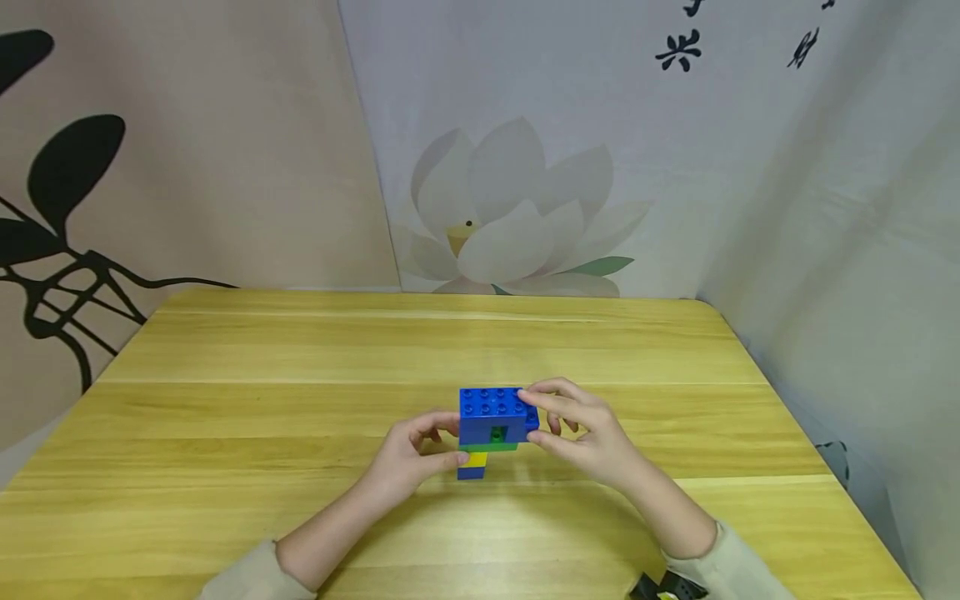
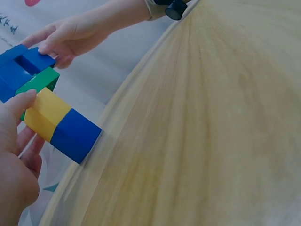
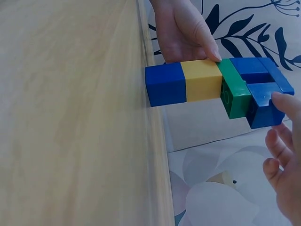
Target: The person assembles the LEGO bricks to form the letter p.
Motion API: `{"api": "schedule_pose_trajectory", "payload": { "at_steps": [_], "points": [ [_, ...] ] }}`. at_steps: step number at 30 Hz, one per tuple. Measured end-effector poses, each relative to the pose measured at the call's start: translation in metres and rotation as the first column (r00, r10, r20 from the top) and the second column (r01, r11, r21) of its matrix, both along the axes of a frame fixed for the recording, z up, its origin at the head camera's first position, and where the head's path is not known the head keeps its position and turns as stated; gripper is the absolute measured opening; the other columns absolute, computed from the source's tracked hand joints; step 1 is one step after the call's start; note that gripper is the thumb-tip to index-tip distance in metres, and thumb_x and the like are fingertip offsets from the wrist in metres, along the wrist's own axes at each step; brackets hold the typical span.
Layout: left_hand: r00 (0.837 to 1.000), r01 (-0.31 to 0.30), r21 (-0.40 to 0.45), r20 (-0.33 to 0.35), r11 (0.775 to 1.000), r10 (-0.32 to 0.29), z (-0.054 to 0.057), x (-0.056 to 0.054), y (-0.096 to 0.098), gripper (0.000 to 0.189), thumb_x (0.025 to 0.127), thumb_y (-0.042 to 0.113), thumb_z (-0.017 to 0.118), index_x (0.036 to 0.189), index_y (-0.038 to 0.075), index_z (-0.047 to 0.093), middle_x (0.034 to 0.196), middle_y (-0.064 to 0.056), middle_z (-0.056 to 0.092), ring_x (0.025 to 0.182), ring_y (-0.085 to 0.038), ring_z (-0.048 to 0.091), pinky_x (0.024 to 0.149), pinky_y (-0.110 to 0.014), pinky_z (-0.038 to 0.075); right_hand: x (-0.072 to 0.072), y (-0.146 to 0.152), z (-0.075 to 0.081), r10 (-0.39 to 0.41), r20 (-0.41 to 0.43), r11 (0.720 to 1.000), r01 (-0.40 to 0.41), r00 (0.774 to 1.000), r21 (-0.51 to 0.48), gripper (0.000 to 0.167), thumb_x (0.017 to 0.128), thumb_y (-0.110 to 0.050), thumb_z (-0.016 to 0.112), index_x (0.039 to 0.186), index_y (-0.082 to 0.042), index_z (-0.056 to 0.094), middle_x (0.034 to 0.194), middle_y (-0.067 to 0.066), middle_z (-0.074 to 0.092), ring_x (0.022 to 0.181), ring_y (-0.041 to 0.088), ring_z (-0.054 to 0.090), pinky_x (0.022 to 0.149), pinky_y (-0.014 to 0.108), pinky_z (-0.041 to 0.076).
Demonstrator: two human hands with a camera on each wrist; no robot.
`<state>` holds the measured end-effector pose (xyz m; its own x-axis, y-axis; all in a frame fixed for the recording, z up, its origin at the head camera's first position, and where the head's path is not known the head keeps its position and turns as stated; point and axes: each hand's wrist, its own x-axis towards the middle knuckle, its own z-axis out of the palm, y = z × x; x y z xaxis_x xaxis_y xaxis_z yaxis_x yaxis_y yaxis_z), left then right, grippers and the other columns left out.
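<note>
Both hands are at one upright stack of toy building bricks over the table. From the bottom it has a blue brick (image 3: 165, 84), a yellow brick (image 3: 202, 81), a wider green brick (image 3: 234, 92) and blue bricks on top. A long studded blue brick (image 1: 480, 429) tops it, with a gap beneath that shows a green stud. My left hand (image 1: 408, 458) grips the stack from the left, thumb by the yellow and green bricks. On the right, my right hand (image 1: 588, 425) pinches the blue upper part (image 3: 264, 114) between thumb and fingers.
The wooden table (image 1: 262, 400) spreads around the stack, with its far edge against a printed cloth backdrop (image 1: 517, 208). A black object (image 1: 675, 586) sits by the right sleeve (image 1: 723, 567) at the bottom of the head view.
</note>
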<state>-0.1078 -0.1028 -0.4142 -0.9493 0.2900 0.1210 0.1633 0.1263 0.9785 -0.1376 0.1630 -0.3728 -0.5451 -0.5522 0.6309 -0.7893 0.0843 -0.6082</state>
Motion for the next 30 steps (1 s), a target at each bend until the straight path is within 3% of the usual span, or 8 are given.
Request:
{"api": "schedule_pose_trajectory", "payload": {
  "at_steps": [6, 12, 19, 30],
  "points": [
    [1.000, -0.017, 0.014, 0.001, 1.000, 0.017, 0.001, 0.001, 0.003, 0.037, 0.081, 0.015, 0.078, 0.116, 0.012, 0.067, 0.098, -0.003, 0.065, 0.098, -0.032, 0.051, 0.085, -0.043, 0.038, 0.000, 0.001, 0.001, -0.023, 0.021, 1.000, 0.023, 0.999, 0.004, 0.054, 0.081, 0.006, 0.072, 0.131, -0.011, 0.060, 0.116, 0.012, 0.058, 0.068, 0.012, 0.046, 0.051, 0.031, 0.039],
    [0.999, -0.038, 0.031, -0.018, 0.999, 0.039, 0.004, 0.002, 0.008, 0.037, 0.082, 0.015, 0.077, 0.117, 0.011, 0.067, 0.098, -0.004, 0.065, 0.096, -0.031, 0.052, 0.086, -0.042, 0.038, -0.003, 0.003, 0.005, -0.071, 0.055, 0.997, 0.071, 0.996, 0.015, 0.057, 0.079, 0.009, 0.072, 0.130, -0.012, 0.061, 0.114, 0.008, 0.059, 0.067, 0.012, 0.045, 0.049, 0.034, 0.036],
    [0.996, -0.081, 0.035, -0.024, 0.996, 0.082, 0.008, 0.001, 0.014, 0.035, 0.083, 0.016, 0.076, 0.117, 0.011, 0.067, 0.097, -0.005, 0.063, 0.092, -0.027, 0.051, 0.082, -0.038, 0.041, -0.008, 0.004, 0.013, -0.103, 0.157, 0.995, 0.102, 0.982, 0.020, 0.050, 0.083, 0.007, 0.069, 0.130, -0.005, 0.059, 0.112, 0.003, 0.060, 0.066, 0.014, 0.043, 0.052, 0.027, 0.035],
    [0.990, -0.137, 0.060, -0.006, 0.989, 0.138, 0.010, -0.002, 0.024, 0.034, 0.087, 0.012, 0.072, 0.120, 0.010, 0.065, 0.100, -0.003, 0.064, 0.091, -0.024, 0.055, 0.078, -0.032, 0.045, -0.023, 0.004, 0.017, -0.157, 0.284, 0.988, 0.145, 0.946, 0.060, 0.044, 0.088, 0.001, 0.066, 0.131, -0.006, 0.059, 0.085, 0.004, 0.051, 0.066, 0.018, 0.044, 0.054, 0.028, 0.036]
  ]
}}
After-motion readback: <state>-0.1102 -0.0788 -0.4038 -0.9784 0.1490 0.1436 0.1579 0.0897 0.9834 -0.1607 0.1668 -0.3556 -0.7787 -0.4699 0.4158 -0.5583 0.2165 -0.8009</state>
